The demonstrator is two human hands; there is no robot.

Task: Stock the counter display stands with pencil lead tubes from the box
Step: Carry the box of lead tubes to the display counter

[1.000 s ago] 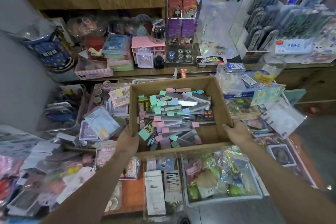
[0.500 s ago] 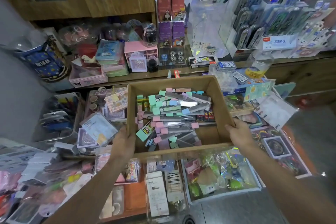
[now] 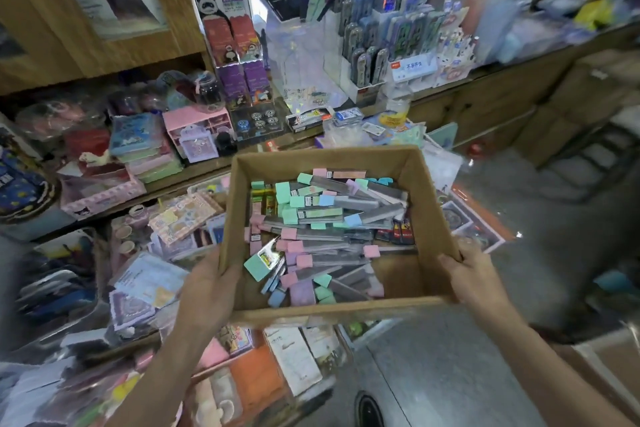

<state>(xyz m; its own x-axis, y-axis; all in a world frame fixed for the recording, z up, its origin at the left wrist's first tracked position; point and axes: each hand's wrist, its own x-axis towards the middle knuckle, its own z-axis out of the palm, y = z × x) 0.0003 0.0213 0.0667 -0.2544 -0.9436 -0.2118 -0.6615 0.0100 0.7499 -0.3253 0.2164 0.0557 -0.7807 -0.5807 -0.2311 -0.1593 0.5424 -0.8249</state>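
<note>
An open cardboard box [image 3: 429, 191] hangs in the air in front of me, full of several pencil lead tubes [image 3: 322, 218] with pink, green, blue and purple caps. My left hand [image 3: 207, 288] grips the box's near left corner. My right hand [image 3: 474, 277] grips its near right corner. Beyond the box, on the wooden counter, stand white display stands [image 3: 374, 55] holding rows of slim cases, with a clear empty-looking stand [image 3: 301, 66] to their left.
Low shelves [image 3: 156, 239] at the left are crowded with sticker packs, tape rolls and a pink mini drawer set [image 3: 197, 128]. A panda-print display [image 3: 228, 31] stands on the counter. Grey floor [image 3: 433, 367] lies at the right, with my shoe [image 3: 370, 411] on it.
The box has shifted right and away from the low shelves, carried in both hands. The view has swung right, bringing the counter stands closer and more floor under the box.
</note>
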